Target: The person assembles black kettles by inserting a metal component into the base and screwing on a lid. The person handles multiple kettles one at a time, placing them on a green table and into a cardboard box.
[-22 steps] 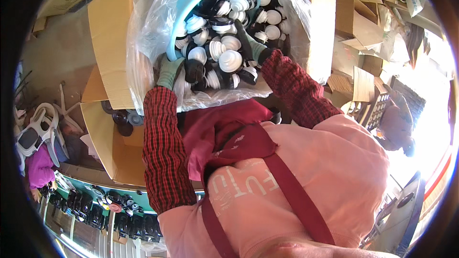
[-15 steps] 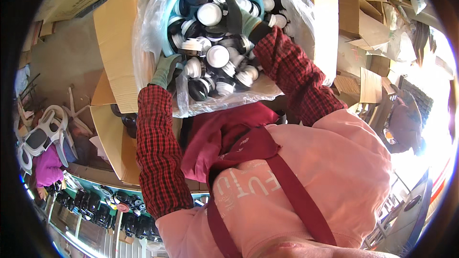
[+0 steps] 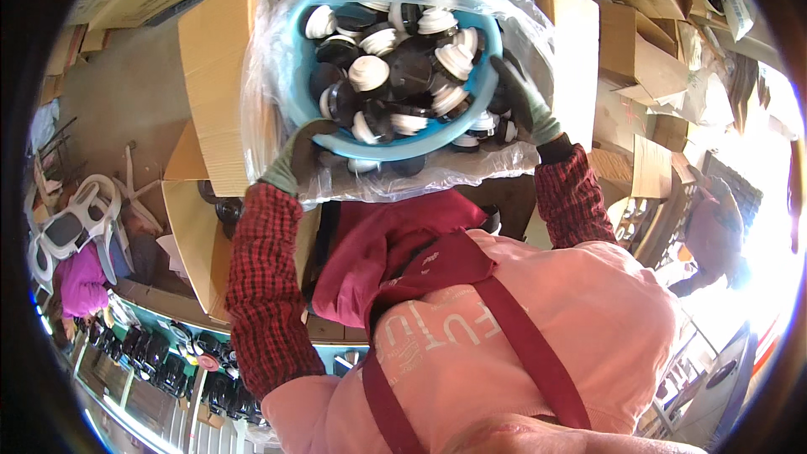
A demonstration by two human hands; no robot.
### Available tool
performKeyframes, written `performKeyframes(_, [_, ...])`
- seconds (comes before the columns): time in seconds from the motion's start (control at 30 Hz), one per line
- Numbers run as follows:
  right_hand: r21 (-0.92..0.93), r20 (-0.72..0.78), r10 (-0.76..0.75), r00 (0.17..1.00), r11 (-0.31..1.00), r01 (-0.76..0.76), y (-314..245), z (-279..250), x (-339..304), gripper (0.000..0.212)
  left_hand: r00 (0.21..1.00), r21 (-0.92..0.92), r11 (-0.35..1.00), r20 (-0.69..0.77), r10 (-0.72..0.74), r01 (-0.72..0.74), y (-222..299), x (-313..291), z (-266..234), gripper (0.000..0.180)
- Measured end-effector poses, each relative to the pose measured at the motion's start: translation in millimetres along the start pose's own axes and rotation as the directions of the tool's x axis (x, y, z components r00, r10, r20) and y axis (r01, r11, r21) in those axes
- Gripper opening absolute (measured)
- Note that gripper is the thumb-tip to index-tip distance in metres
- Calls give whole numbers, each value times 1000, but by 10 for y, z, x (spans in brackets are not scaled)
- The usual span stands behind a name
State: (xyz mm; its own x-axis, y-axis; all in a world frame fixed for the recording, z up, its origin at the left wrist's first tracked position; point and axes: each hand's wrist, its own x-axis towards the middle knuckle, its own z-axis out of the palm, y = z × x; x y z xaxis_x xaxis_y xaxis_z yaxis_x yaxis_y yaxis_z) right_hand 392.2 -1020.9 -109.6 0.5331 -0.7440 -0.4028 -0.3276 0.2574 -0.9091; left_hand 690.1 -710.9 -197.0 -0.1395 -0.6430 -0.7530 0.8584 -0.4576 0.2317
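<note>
We look down on an open brown cardboard carton (image 3: 220, 84), its flaps spread wide, with a crumpled clear plastic liner (image 3: 420, 183) draped across its mouth. Within the liner's folds we find a round light-blue plastic basin (image 3: 378, 151), loaded with parts. At its near left edge, we see the left hand (image 3: 296, 155), in a grey-green glove with dark fingers, its grip curled closed over the rim. At the right edge, the similarly gloved right hand (image 3: 530, 108) reaches along the basin's outside, fingers nearly straight; we cannot tell whether its grip has hold. Smallest are the round black parts with stepped white tops (image 3: 368, 73), jumbled inside the basin, more lying just outside its right side.
</note>
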Motion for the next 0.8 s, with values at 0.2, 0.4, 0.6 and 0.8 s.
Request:
performKeyframes(0.2, [135,337,600,725,732,-668,286,-208,90,27,983,64,998,-183,17,-5,-235,-345,205,21])
performKeyframes(0.4, [128,481,402,779,847,-516,461,-265,-396,27,706,790,317,196,680,-525,-692,-1109,699,35])
performKeyframes(0.6, [-63,371,303,878,951,-302,407,-797,-386,27,788,100,895,-439,432,-435,-1526,-1181,1206,40])
performKeyframes(0.8, [-143,643,-58,764,970,195,-59,-168,46,45,490,-234,478,-693,528,-847,-2552,-1214,1605,35])
